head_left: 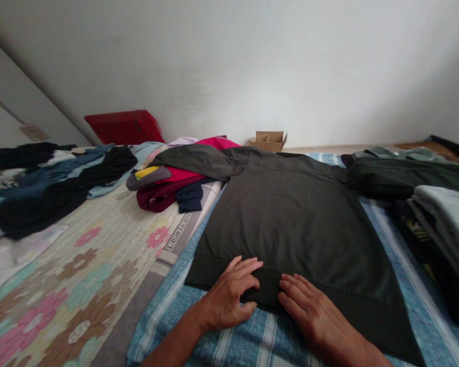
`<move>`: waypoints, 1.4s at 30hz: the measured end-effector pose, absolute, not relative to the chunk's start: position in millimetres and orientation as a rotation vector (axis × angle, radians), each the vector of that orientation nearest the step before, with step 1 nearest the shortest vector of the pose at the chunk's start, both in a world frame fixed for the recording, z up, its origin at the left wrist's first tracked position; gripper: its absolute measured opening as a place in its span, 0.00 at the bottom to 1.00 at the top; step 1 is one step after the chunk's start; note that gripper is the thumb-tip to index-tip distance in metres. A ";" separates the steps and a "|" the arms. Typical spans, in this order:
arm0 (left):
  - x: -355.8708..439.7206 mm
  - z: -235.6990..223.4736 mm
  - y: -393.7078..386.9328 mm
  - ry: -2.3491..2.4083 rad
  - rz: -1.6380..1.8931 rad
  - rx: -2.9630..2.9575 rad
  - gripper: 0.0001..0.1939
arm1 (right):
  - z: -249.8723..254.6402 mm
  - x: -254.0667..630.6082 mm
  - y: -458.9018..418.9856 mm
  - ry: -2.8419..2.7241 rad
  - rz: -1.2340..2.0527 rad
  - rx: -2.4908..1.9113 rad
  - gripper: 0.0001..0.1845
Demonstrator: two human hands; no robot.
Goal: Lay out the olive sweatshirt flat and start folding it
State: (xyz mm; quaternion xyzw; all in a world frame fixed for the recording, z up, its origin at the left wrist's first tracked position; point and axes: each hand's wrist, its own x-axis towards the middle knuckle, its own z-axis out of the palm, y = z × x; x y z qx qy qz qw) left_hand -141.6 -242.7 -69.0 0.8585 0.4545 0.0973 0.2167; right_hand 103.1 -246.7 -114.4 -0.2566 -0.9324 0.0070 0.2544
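A dark olive-grey long-sleeved top (290, 214) lies spread flat, its wide hem band toward me and its sleeves stretched out to both sides. My left hand (233, 293) rests on the hem left of its middle, fingers spread and thumb near the lower edge. Beside it, my right hand (309, 308) lies flat on the same band with its fingers stretched out. Neither hand grips the cloth. Under the top is a blue striped cloth (244, 341).
Folded clothes (447, 219) are stacked at the right. A maroon bundle (156, 196) sits under the left sleeve. Loose dark clothes (69, 193) lie on the floral sheet (110, 270) at the left. By the wall are a red box (124, 127) and an open cardboard box (268, 141).
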 end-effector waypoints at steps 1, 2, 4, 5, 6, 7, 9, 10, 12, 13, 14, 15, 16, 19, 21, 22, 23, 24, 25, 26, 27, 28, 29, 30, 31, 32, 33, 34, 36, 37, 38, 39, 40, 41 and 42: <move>-141.2 -68.7 -242.9 1.265 0.268 2.377 0.14 | -114.5 102.1 -245.7 -2.510 -0.011 -0.685 0.18; -140.8 -68.4 -243.0 1.270 0.267 2.376 0.14 | -114.3 101.1 -244.9 -2.489 -0.038 -0.676 0.18; -140.1 -67.5 -243.4 1.274 0.265 2.378 0.14 | -113.5 99.1 -243.9 -2.441 -0.089 -0.669 0.18; -139.7 -67.1 -243.6 1.277 0.265 2.380 0.13 | -113.2 98.2 -243.8 -2.413 -0.111 -0.668 0.18; -139.3 -66.9 -243.9 1.281 0.267 2.382 0.13 | -113.0 97.4 -243.7 -2.385 -0.127 -0.668 0.17; -139.0 -66.9 -244.2 1.285 0.271 2.385 0.13 | -113.0 96.8 -243.8 -2.362 -0.134 -0.672 0.16; -138.5 -67.8 -244.9 1.288 0.284 2.395 0.13 | -113.4 95.9 -244.2 -2.339 -0.120 -0.685 0.15; -138.4 -68.7 -245.3 1.289 0.296 2.403 0.13 | -113.6 95.8 -244.3 -2.338 -0.106 -0.693 0.15; -138.5 -71.5 -246.3 1.288 0.327 2.427 0.13 | -113.7 96.0 -244.7 -2.343 -0.089 -0.702 0.14; -138.8 -73.3 -246.9 1.287 0.346 2.442 0.13 | -113.6 96.3 -244.9 -2.345 -0.093 -0.700 0.14; -139.1 -75.0 -247.5 1.287 0.369 2.457 0.14 | -113.4 96.6 -245.2 -2.347 -0.105 -0.694 0.14; -139.5 -76.6 -248.1 1.286 0.393 2.473 0.14 | -113.1 97.0 -245.7 -2.347 -0.120 -0.688 0.14; -140.0 -78.1 -248.8 1.287 0.419 2.487 0.14 | -112.6 97.2 -246.2 -2.348 -0.135 -0.678 0.14; -141.8 -80.2 -250.9 1.282 0.479 2.511 0.12 | -111.6 97.0 -248.4 -2.365 -0.165 -0.638 0.14; -143.3 -80.2 -251.9 1.262 0.491 2.510 0.12 | -111.6 95.7 -249.7 -2.385 -0.162 -0.617 0.15; -144.1 -80.1 -252.3 1.247 0.493 2.507 0.11 | -112.0 94.8 -250.2 -2.384 -0.153 -0.609 0.15; -144.9 -80.1 -252.6 1.230 0.496 2.504 0.11 | -112.5 93.8 -250.5 -2.372 -0.142 -0.604 0.16; -145.7 -80.2 -252.8 1.215 0.501 2.501 0.11 | -113.1 92.9 -250.6 -2.358 -0.132 -0.595 0.16; -146.4 -80.3 -252.9 1.203 0.505 2.498 0.11 | -113.8 92.1 -250.7 -2.344 -0.123 -0.582 0.16; -147.0 -80.4 -253.0 1.194 0.509 2.495 0.11 | -114.7 91.4 -250.6 -2.336 -0.119 -0.567 0.16; -147.4 -80.3 -253.2 1.188 0.508 2.491 0.11 | -115.6 91.0 -250.6 -2.336 -0.114 -0.557 0.16; -147.6 -80.1 -253.4 1.188 0.504 2.486 0.11 | -116.7 90.8 -250.5 -2.338 -0.112 -0.549 0.16; -147.6 -79.7 -253.6 1.189 0.499 2.481 0.11 | -117.9 90.8 -250.4 -2.337 -0.111 -0.543 0.15; -147.6 -79.2 -253.8 1.192 0.491 2.474 0.11 | -119.2 90.9 -250.3 -2.335 -0.108 -0.542 0.14; -147.5 -78.5 -254.1 1.195 0.482 2.467 0.11 | -120.6 90.9 -250.3 -2.328 -0.102 -0.545 0.14; -147.5 -77.9 -254.3 1.198 0.472 2.459 0.11 | -121.9 91.0 -250.2 -2.321 -0.096 -0.547 0.14; -147.6 -77.4 -254.4 1.203 0.461 2.449 0.11 | -123.1 91.0 -250.2 -2.318 -0.089 -0.547 0.13; -147.8 -77.0 -254.5 1.206 0.450 2.439 0.11 | -124.1 90.9 -250.2 -2.316 -0.082 -0.547 0.13; -148.4 -76.7 -254.3 1.207 0.427 2.417 0.11 | -125.4 90.5 -250.4 -2.315 -0.070 -0.548 0.14; -148.8 -76.6 -254.2 1.207 0.416 2.405 0.11 | -125.8 90.2 -250.6 -2.316 -0.065 -0.549 0.13; -149.1 -76.5 -254.1 1.208 0.405 2.393 0.11 | -126.2 90.0 -250.8 -2.317 -0.060 -0.552 0.13; -149.4 -76.3 -254.0 1.211 0.397 2.383 0.11 | -126.5 89.8 -251.1 -2.316 -0.056 -0.555 0.13; -149.7 -76.1 -254.0 1.213 0.391 2.376 0.11 | -127.0 89.7 -251.3 -2.312 -0.057 -0.557 0.13; -149.9 -75.9 -254.1 1.218 0.387 2.371 0.11 | -127.7 89.6 -251.5 -2.311 -0.059 -0.560 0.13; -150.1 -75.6 -254.4 1.221 0.386 2.369 0.11 | -128.5 89.6 -251.7 -2.309 -0.064 -0.561 0.13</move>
